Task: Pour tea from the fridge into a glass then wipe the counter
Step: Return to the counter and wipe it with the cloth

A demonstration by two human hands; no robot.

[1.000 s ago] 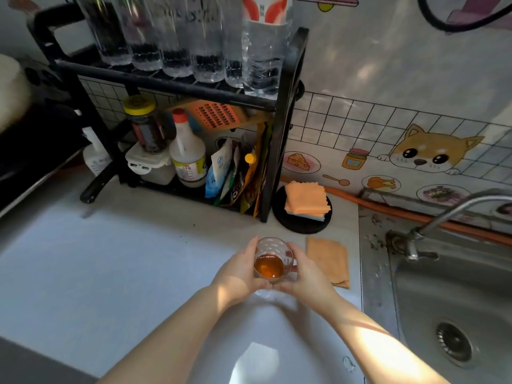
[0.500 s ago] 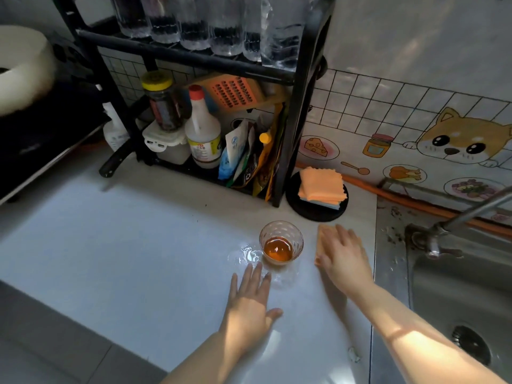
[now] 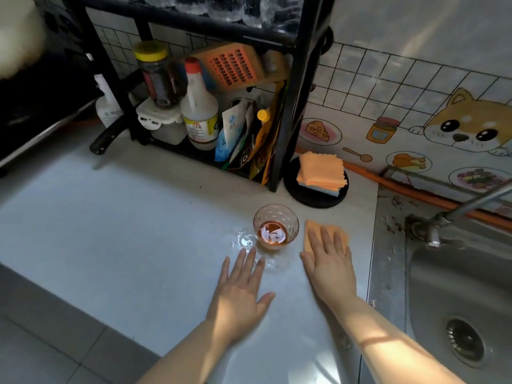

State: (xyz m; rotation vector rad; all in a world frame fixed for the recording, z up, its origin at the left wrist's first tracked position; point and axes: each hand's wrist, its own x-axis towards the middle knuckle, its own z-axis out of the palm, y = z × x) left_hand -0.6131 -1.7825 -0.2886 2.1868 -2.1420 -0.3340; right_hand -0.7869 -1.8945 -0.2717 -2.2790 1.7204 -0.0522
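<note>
A clear glass point(image 3: 275, 227) with a little brown tea stands upright on the white counter point(image 3: 124, 234). A small wet patch point(image 3: 246, 241) glistens just left of its base. My right hand point(image 3: 329, 261) lies flat, fingers spread, on an orange cloth point(image 3: 336, 231) right of the glass; part of the cloth is hidden under it. My left hand point(image 3: 241, 289) rests flat on the counter in front of the glass, fingers apart, fingertips near the wet patch, holding nothing.
A black rack point(image 3: 293, 106) with bottles, jars and packets stands behind the glass. Folded orange cloths point(image 3: 321, 171) lie on a black round mat. A steel sink point(image 3: 460, 295) with a tap point(image 3: 454, 214) is at right. A dark appliance sits at far left.
Both hands let go of the glass, which now stands on the counter. My right hand came down flat onto the orange cloth; my left hand settled flat on the counter.
</note>
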